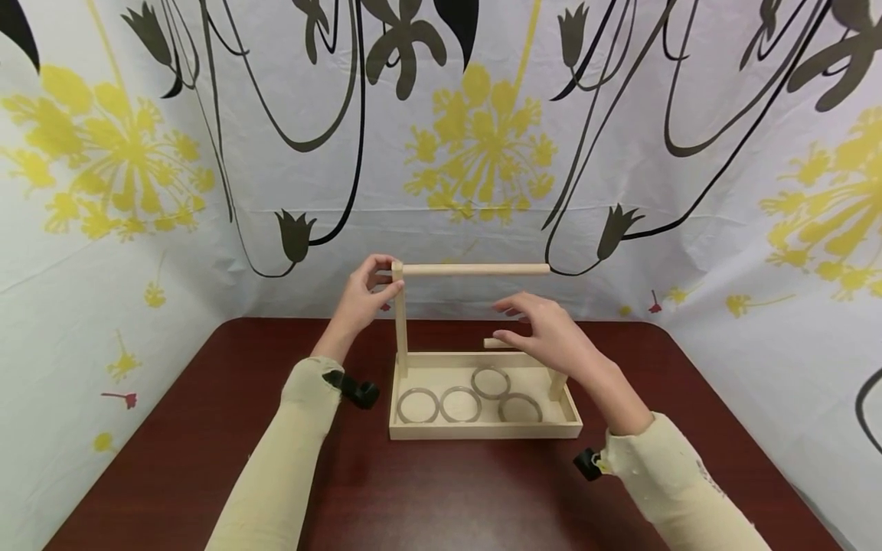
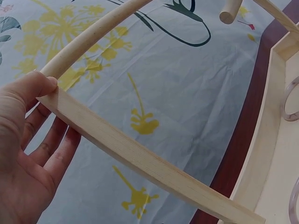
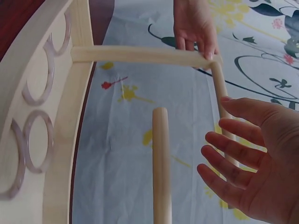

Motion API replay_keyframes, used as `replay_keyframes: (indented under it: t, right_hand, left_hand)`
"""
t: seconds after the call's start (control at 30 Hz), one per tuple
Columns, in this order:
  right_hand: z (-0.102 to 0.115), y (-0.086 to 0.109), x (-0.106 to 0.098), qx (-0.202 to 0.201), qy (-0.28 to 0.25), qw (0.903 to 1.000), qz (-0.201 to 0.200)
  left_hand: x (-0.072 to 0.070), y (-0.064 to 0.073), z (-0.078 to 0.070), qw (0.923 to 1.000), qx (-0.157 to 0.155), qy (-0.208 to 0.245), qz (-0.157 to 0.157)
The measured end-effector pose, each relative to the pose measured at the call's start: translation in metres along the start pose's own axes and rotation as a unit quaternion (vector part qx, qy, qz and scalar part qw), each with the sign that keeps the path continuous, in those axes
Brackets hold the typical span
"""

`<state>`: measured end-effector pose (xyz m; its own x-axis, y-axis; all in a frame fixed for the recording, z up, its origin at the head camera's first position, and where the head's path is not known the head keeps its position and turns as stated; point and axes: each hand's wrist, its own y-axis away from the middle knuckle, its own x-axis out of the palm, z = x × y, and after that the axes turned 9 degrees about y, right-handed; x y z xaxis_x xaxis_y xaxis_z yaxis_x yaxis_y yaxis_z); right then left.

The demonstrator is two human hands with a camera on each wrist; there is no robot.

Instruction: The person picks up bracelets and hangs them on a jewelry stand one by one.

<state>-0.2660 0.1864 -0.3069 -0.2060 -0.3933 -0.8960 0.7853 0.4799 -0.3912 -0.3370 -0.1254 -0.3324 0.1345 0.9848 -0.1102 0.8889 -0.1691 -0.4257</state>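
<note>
My left hand (image 1: 361, 297) pinches the top of a tall wooden post (image 1: 401, 325) between thumb and fingers, at the corner where a long round rod (image 1: 475, 269) joins it. The post rises from the left end of a shallow wooden tray (image 1: 482, 431). Over the tray's right end, my right hand (image 1: 547, 329) is held with spread, relaxed fingers and nothing in them. Close to it, a shorter round rod (image 3: 161, 163) points left from a short post (image 1: 556, 385), whose top the right hand hides. Several translucent greyish rings (image 1: 460, 404) lie in the tray.
The tray stands on a dark reddish-brown table (image 1: 468, 490) with a rounded far edge. Behind and on both sides hangs a white cloth (image 1: 427, 176) printed with yellow flowers and dark stems. Black wrist straps (image 1: 358, 390) sit at the sleeve cuffs.
</note>
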Motion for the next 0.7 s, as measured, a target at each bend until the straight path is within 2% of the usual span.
replay_keyframes:
  t: [0.2, 0.47, 0.7]
  right_hand:
    - [0.008, -0.002, 0.011, -0.013, -0.041, 0.9991, -0.005]
    - [0.017, -0.005, 0.023, -0.007, -0.095, 0.9952, 0.019]
    - [0.022, -0.006, 0.033, -0.018, -0.132, 0.9910, 0.011]
  left_hand:
    - [-0.001, 0.000, -0.001, 1.0000, -0.002, -0.003, 0.003]
    - [-0.002, 0.000, -0.001, 0.9999, -0.003, -0.006, 0.009]
    - [-0.002, 0.000, -0.001, 0.9999, -0.006, -0.007, 0.007]
